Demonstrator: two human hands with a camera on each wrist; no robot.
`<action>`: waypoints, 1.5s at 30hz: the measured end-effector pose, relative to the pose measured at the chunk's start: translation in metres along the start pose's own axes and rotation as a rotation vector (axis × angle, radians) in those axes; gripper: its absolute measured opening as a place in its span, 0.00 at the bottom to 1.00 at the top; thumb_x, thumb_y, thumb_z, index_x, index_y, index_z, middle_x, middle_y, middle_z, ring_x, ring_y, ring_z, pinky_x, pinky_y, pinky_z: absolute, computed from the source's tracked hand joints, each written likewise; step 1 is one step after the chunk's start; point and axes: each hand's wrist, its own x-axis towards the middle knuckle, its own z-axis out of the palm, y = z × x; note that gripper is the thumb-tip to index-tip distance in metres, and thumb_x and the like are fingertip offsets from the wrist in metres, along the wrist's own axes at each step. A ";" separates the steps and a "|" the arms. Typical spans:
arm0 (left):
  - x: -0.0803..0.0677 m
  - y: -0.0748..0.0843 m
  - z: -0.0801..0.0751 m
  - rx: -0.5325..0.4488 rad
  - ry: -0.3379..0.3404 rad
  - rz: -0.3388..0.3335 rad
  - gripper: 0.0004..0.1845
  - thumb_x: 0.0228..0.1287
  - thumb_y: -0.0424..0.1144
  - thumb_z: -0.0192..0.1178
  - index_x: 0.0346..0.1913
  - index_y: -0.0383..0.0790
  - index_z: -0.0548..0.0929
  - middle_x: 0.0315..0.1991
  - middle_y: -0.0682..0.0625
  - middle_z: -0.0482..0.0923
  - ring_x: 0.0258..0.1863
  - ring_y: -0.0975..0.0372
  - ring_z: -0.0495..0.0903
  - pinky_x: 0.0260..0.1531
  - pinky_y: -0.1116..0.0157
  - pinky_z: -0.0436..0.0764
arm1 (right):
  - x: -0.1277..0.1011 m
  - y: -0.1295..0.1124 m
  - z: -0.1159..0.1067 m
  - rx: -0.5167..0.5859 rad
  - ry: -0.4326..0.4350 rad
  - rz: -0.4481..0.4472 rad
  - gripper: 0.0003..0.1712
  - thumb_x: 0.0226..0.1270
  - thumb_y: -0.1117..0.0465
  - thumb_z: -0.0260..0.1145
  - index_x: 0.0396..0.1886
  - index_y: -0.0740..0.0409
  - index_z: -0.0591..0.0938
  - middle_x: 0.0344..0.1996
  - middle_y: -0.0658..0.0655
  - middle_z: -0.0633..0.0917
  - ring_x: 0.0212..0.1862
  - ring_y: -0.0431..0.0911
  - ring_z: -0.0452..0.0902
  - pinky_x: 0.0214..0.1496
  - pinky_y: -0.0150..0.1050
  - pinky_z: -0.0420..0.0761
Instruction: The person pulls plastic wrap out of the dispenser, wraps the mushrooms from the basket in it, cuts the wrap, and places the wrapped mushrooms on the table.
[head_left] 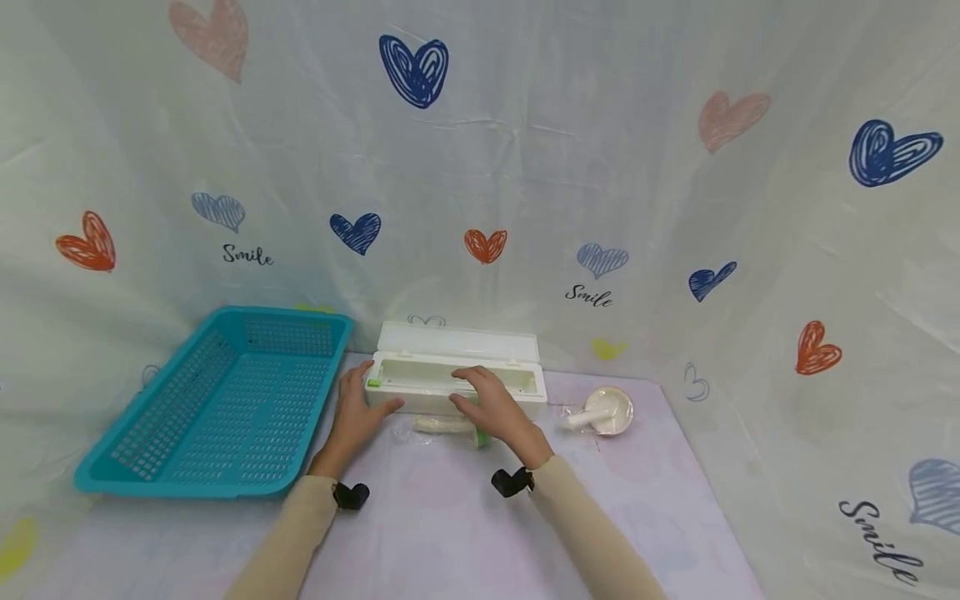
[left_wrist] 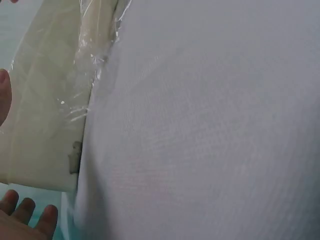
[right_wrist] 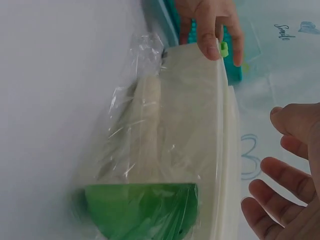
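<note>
Two hands, both at one long white box, lid open and standing up behind it. Left hand grips the box's left end: thumb along the front wall, fingers curled on the end by a small green tab. Right hand lies over the front rim near the middle, fingers spread and only loosely bent, resting on the rim rather than clamped. In the right wrist view its fingers are relaxed and apart beside the box wall.

Just nearer than the right hand, touching the box's front wall: one pale stick with a green end, wrapped in clear film; the right wrist view shows the film-wrapped stick lying along the box.

Right of the right hand, near but apart from the box: one cream round cap with a short stem, also in clear film.

Left of the left hand: one empty teal basket, tilted, its right rim near the box's left end.

Tabletop in front of both wrists is open; the cloth backdrop closes in behind the box and to the right.
</note>
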 end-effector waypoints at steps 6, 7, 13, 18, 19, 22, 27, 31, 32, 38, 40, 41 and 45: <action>0.007 -0.018 0.000 -0.127 -0.059 0.002 0.53 0.63 0.44 0.74 0.81 0.39 0.50 0.80 0.36 0.51 0.79 0.42 0.53 0.76 0.38 0.55 | 0.023 -0.013 0.017 -0.007 -0.071 -0.003 0.25 0.77 0.54 0.64 0.67 0.61 0.78 0.62 0.60 0.82 0.65 0.53 0.78 0.66 0.47 0.79; 0.008 -0.020 0.000 -0.143 -0.068 -0.011 0.53 0.63 0.45 0.74 0.82 0.41 0.50 0.81 0.36 0.52 0.79 0.42 0.55 0.76 0.39 0.56 | 0.027 -0.015 0.019 -0.004 -0.080 -0.010 0.25 0.77 0.54 0.64 0.67 0.61 0.78 0.62 0.60 0.82 0.64 0.54 0.79 0.66 0.46 0.79; 0.008 -0.018 0.005 -0.143 -0.070 -0.085 0.48 0.66 0.53 0.70 0.81 0.49 0.54 0.79 0.36 0.58 0.76 0.42 0.60 0.72 0.38 0.61 | 0.047 -0.031 0.031 0.054 -0.108 -0.045 0.25 0.77 0.55 0.63 0.67 0.65 0.78 0.61 0.63 0.83 0.60 0.56 0.82 0.63 0.45 0.82; 0.011 -0.019 0.010 -0.199 -0.039 -0.065 0.43 0.66 0.48 0.72 0.79 0.51 0.60 0.74 0.39 0.66 0.69 0.48 0.69 0.65 0.46 0.70 | 0.060 -0.041 0.041 0.099 -0.097 -0.041 0.24 0.77 0.56 0.64 0.65 0.65 0.79 0.59 0.63 0.85 0.59 0.56 0.83 0.59 0.43 0.83; 0.011 -0.019 0.010 -0.216 -0.040 -0.061 0.43 0.66 0.46 0.72 0.79 0.50 0.61 0.74 0.39 0.67 0.68 0.49 0.69 0.63 0.49 0.71 | 0.062 -0.042 0.043 0.105 -0.093 -0.040 0.24 0.77 0.56 0.64 0.64 0.66 0.80 0.58 0.62 0.85 0.59 0.56 0.83 0.59 0.43 0.84; 0.013 -0.021 0.010 -0.245 -0.047 -0.051 0.41 0.66 0.39 0.72 0.78 0.49 0.63 0.74 0.41 0.67 0.68 0.52 0.70 0.59 0.58 0.75 | 0.068 -0.048 0.051 0.121 -0.081 -0.036 0.23 0.76 0.56 0.64 0.63 0.65 0.81 0.57 0.63 0.86 0.58 0.56 0.84 0.59 0.42 0.83; 0.016 -0.024 0.007 -0.268 -0.074 -0.013 0.38 0.68 0.31 0.68 0.78 0.46 0.64 0.76 0.39 0.65 0.69 0.50 0.71 0.50 0.74 0.77 | 0.079 -0.052 0.067 0.129 -0.057 -0.014 0.22 0.74 0.57 0.66 0.61 0.64 0.83 0.56 0.61 0.87 0.56 0.54 0.84 0.57 0.38 0.83; 0.014 -0.026 0.004 -0.282 -0.097 0.003 0.37 0.68 0.29 0.66 0.77 0.45 0.65 0.75 0.38 0.67 0.63 0.49 0.75 0.42 0.75 0.78 | 0.085 -0.053 0.080 0.131 -0.050 0.018 0.20 0.74 0.58 0.66 0.59 0.63 0.84 0.53 0.61 0.88 0.53 0.52 0.85 0.53 0.34 0.83; 0.013 -0.026 0.004 -0.286 -0.100 0.004 0.37 0.68 0.28 0.66 0.77 0.45 0.65 0.75 0.38 0.67 0.63 0.49 0.76 0.42 0.74 0.78 | 0.085 -0.054 0.082 0.127 -0.048 0.021 0.19 0.74 0.58 0.66 0.59 0.63 0.85 0.53 0.61 0.88 0.52 0.51 0.86 0.52 0.33 0.83; 0.016 -0.026 0.003 -0.278 -0.075 -0.010 0.37 0.67 0.27 0.66 0.77 0.46 0.66 0.74 0.39 0.69 0.59 0.55 0.78 0.39 0.73 0.78 | 0.091 -0.058 0.086 0.091 -0.036 0.012 0.15 0.74 0.59 0.67 0.52 0.62 0.88 0.48 0.60 0.89 0.48 0.50 0.86 0.46 0.30 0.82; 0.017 -0.025 0.003 -0.277 -0.074 -0.012 0.37 0.67 0.26 0.65 0.77 0.44 0.66 0.71 0.35 0.72 0.55 0.60 0.80 0.38 0.73 0.79 | 0.093 -0.058 0.087 0.064 -0.037 -0.002 0.12 0.74 0.61 0.67 0.49 0.62 0.89 0.45 0.59 0.89 0.47 0.49 0.85 0.45 0.30 0.82; 0.018 -0.025 0.004 -0.280 -0.075 -0.013 0.38 0.67 0.25 0.65 0.77 0.43 0.65 0.70 0.33 0.73 0.52 0.62 0.80 0.37 0.74 0.79 | 0.094 -0.057 0.088 0.049 -0.039 -0.006 0.11 0.74 0.61 0.66 0.47 0.62 0.90 0.44 0.59 0.90 0.46 0.48 0.85 0.45 0.30 0.82; 0.019 -0.025 0.003 -0.313 -0.071 -0.010 0.39 0.66 0.24 0.65 0.78 0.40 0.64 0.65 0.28 0.76 0.49 0.64 0.81 0.37 0.74 0.80 | 0.096 -0.057 0.086 0.024 -0.061 0.000 0.09 0.73 0.63 0.66 0.43 0.61 0.91 0.41 0.56 0.90 0.44 0.44 0.85 0.43 0.29 0.81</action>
